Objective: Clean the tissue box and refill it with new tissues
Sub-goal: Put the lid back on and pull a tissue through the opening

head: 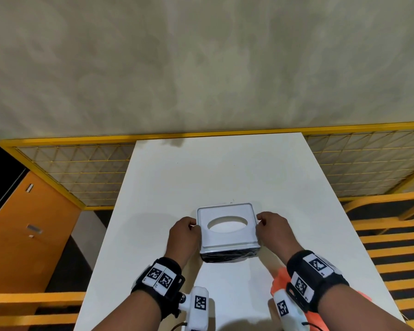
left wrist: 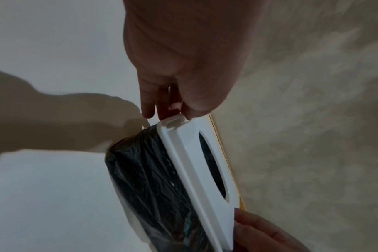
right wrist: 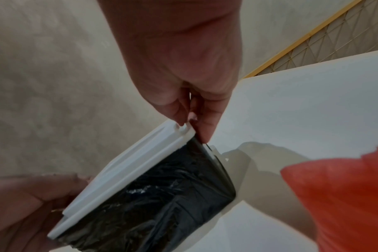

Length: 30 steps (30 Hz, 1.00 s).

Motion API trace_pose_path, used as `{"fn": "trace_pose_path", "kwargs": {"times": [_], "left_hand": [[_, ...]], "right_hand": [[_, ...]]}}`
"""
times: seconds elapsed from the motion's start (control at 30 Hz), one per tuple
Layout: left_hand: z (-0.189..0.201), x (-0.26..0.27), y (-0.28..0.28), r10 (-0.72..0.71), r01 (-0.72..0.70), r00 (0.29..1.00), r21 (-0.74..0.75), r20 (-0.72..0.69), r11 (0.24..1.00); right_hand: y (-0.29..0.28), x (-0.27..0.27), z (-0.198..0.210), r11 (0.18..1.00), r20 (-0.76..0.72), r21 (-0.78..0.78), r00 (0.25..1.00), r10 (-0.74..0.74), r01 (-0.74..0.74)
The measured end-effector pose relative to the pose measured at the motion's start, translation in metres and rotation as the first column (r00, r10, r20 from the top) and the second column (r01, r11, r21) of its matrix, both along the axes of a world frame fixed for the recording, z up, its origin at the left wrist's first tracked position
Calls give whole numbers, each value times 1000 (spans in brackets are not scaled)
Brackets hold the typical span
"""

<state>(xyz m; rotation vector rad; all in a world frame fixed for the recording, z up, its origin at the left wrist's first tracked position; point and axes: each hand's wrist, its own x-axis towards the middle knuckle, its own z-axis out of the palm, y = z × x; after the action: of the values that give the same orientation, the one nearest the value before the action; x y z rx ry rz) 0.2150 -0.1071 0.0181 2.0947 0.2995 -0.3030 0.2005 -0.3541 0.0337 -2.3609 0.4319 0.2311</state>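
Note:
A square tissue box [head: 228, 240] stands near the middle of the white table [head: 225, 168]. Its white lid [left wrist: 190, 153] has an oval opening [head: 227, 225], and its body [right wrist: 153, 197] is wrapped in crinkled black plastic. My left hand [head: 185, 231] pinches the lid's left edge, thumb and fingertips [left wrist: 148, 109] curled at the rim. My right hand [head: 273, 229] pinches the lid's right edge [right wrist: 183, 129] the same way. The box [left wrist: 153, 184] sits between both hands. What lies inside the box is hidden.
An orange cloth [head: 281, 278] lies on the table under my right wrist, seen also as an orange patch [right wrist: 339, 201]. A yellow wire-mesh fence [head: 77, 173] runs behind the table. An orange cabinet [head: 26, 232] stands at the left; yellow-striped chairs [head: 392, 235] at the right.

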Motion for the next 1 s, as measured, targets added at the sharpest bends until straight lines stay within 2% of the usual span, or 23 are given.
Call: {"fn": "trace_pose_path", "kwargs": {"times": [0.2, 0.4, 0.73, 1.0], "left_hand": [[-3, 1, -1, -75, 71, 995, 79, 61, 994], [-7, 0, 1, -127, 117, 990, 147, 62, 982], [-5, 3, 1, -69, 69, 998, 5, -8, 998], [2, -3, 0, -59, 59, 997, -12, -40, 998]], "right_hand": [[-3, -6, -4, 995, 61, 62, 995, -76, 73], [3, -8, -7, 999, 89, 19, 995, -44, 42], [4, -6, -10, 999, 30, -41, 999, 14, -12], [8, -12, -4, 999, 1, 27, 1000, -30, 30]]}}
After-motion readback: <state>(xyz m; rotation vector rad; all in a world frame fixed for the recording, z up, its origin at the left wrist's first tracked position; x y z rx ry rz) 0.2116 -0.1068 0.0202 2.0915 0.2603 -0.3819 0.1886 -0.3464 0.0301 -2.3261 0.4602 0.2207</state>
